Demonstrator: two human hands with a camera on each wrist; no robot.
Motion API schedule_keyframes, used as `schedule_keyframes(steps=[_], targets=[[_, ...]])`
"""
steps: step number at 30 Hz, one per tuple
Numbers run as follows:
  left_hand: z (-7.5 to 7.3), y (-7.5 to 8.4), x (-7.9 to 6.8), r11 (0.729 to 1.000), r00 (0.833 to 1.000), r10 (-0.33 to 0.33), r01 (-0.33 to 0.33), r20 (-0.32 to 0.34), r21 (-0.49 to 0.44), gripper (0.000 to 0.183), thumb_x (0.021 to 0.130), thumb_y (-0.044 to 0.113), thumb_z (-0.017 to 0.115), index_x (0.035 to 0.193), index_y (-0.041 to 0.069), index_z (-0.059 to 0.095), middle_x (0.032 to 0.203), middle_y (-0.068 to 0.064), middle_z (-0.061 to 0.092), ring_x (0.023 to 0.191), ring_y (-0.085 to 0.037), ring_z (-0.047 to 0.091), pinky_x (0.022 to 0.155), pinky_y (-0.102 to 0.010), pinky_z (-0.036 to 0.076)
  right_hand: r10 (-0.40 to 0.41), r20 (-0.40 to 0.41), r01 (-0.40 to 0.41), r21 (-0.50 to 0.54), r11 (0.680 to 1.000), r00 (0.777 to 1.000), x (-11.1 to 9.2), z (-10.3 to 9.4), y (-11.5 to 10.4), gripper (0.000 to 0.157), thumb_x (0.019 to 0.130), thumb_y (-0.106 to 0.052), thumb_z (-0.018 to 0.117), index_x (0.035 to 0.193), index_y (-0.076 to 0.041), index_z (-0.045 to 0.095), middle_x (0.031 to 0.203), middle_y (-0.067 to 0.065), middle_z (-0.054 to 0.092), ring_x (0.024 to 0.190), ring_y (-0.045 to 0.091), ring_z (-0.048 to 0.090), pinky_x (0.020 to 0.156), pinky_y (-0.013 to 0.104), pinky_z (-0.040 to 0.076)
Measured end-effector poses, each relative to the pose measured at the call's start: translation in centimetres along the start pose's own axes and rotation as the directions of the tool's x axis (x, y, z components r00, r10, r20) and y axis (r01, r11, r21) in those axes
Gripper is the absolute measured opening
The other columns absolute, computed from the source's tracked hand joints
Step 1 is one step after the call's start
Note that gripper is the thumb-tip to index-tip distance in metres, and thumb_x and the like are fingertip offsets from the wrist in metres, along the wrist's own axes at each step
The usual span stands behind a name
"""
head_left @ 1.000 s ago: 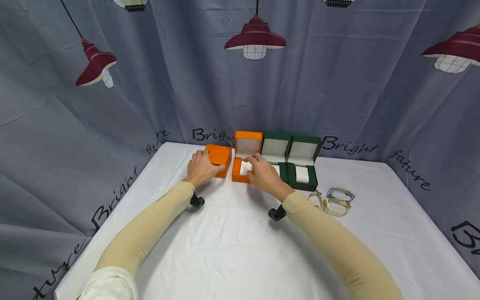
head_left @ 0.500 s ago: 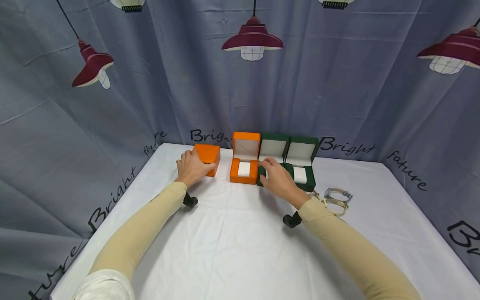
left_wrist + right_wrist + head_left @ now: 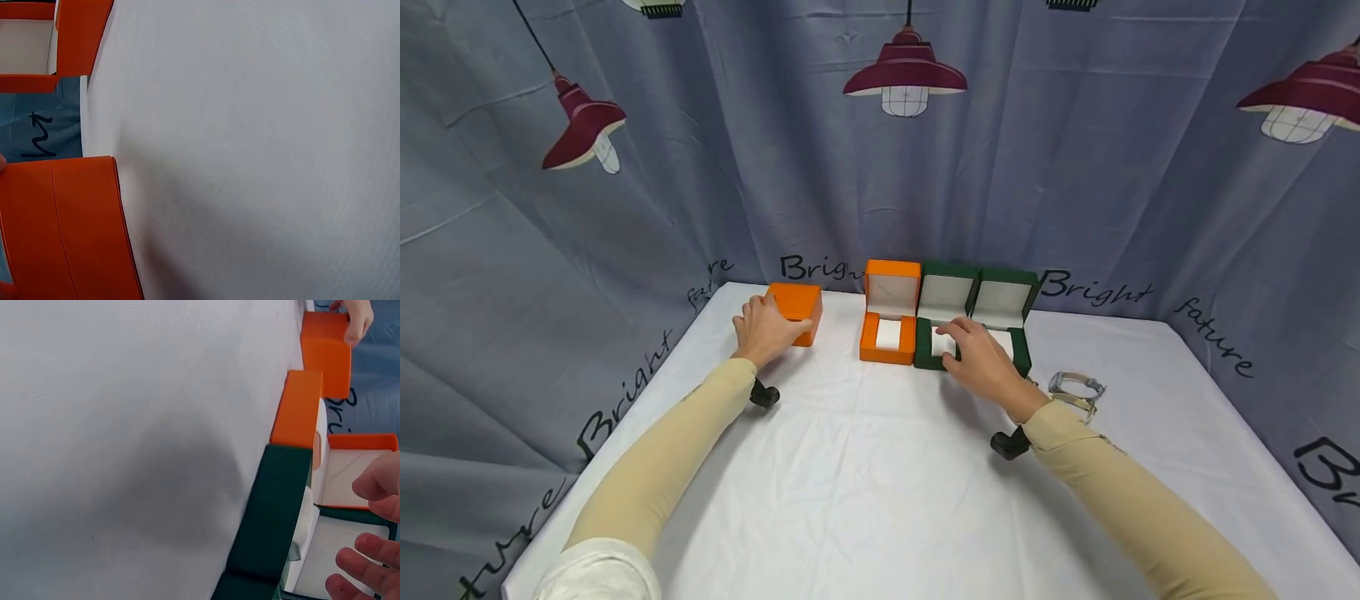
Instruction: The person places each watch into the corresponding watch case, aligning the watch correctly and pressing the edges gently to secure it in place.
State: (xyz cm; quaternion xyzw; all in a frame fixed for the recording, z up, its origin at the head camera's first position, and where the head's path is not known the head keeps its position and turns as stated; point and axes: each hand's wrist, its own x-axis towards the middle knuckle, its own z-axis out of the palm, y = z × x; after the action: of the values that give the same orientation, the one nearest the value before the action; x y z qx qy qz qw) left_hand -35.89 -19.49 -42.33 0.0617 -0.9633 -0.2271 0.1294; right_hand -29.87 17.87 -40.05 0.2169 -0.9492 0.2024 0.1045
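My left hand (image 3: 765, 331) holds a closed orange watch box (image 3: 62, 231) at the left of the row, its fingers and thumb spread across the box's sides. My right hand (image 3: 985, 360), fingers loosely bent and holding nothing, hovers over the two open green watch boxes. The left green box (image 3: 272, 512) shows its white cushion (image 3: 942, 342) beside the fingertips; the right green box (image 3: 1021, 354) is partly covered by the hand. Between the closed box and the green pair stands an open orange watch box (image 3: 887, 355) with a white cushion inside.
A watch with a grey-blue face (image 3: 1058, 382) and a cream watch (image 3: 1084, 404) lie right of the boxes, partly behind the right forearm. A white cloth covers the table (image 3: 850, 483). A grey-blue curtain (image 3: 760, 167) hangs behind.
My left hand has slid the closed orange box leftward, widening its gap from the open orange box. My right hand has moved right, from the open orange box to over the green ones.
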Motion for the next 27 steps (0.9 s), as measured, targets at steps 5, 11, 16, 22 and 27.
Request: schedule_keyframes(steps=[5,11,16,22,27], targets=[[-0.1,-0.6,-0.3,1.000,0.999,-0.016,0.016,0.037,-0.007,0.090,0.082,0.061,0.062,0.144,0.000,0.042,0.131,-0.025,0.047,0.119,-0.041,0.042,0.099,-0.060,0.033,0.037,0.036,-0.037,-0.001,0.999,0.999,-0.5,0.3,0.4,0.040,0.093,-0.016,0.067,0.132,-0.010,0.062,0.139,0.014,0.053,0.126,0.035,0.052,0.098,0.052,0.051],[-0.2,-0.7,0.0,1.000,0.999,-0.004,0.005,0.042,-0.021,0.093,0.082,0.059,0.061,0.149,-0.001,0.038,0.139,-0.027,0.043,0.124,-0.042,0.040,0.101,-0.062,0.034,0.037,0.034,-0.037,0.008,0.999,0.999,-0.6,0.1,0.4,0.039,0.094,-0.015,0.065,0.132,-0.010,0.062,0.141,0.016,0.052,0.129,0.037,0.049,0.102,0.054,0.047],[-0.4,-0.5,0.2,0.999,0.998,-0.012,0.015,0.062,-0.036,0.091,0.081,0.059,0.061,0.148,0.000,0.039,0.138,-0.026,0.043,0.124,-0.041,0.040,0.101,-0.060,0.035,0.036,0.031,-0.036,-0.004,0.999,0.999,-0.9,0.0,0.8,0.039,0.093,-0.015,0.066,0.132,-0.010,0.062,0.140,0.016,0.053,0.126,0.036,0.051,0.103,0.054,0.047],[-0.5,-0.7,0.3,0.998,0.996,-0.014,0.020,0.089,-0.062,0.092,0.082,0.058,0.062,0.151,0.003,0.036,0.140,-0.024,0.041,0.126,-0.041,0.037,0.101,-0.059,0.033,0.044,0.031,-0.044,0.012,0.999,0.999,-1.7,-0.3,1.5,0.040,0.093,-0.015,0.064,0.133,-0.009,0.062,0.140,0.015,0.052,0.125,0.036,0.052,0.100,0.053,0.049],[-0.8,-0.8,0.5,0.997,0.997,0.006,0.001,0.082,-0.080,0.091,0.083,0.058,0.064,0.152,0.005,0.035,0.141,-0.024,0.041,0.127,-0.042,0.035,0.101,-0.062,0.031,0.062,0.042,-0.063,0.012,0.998,0.997,-1.8,-0.6,2.1,0.041,0.094,-0.016,0.064,0.135,-0.010,0.061,0.142,0.016,0.050,0.129,0.037,0.050,0.100,0.054,0.048]])
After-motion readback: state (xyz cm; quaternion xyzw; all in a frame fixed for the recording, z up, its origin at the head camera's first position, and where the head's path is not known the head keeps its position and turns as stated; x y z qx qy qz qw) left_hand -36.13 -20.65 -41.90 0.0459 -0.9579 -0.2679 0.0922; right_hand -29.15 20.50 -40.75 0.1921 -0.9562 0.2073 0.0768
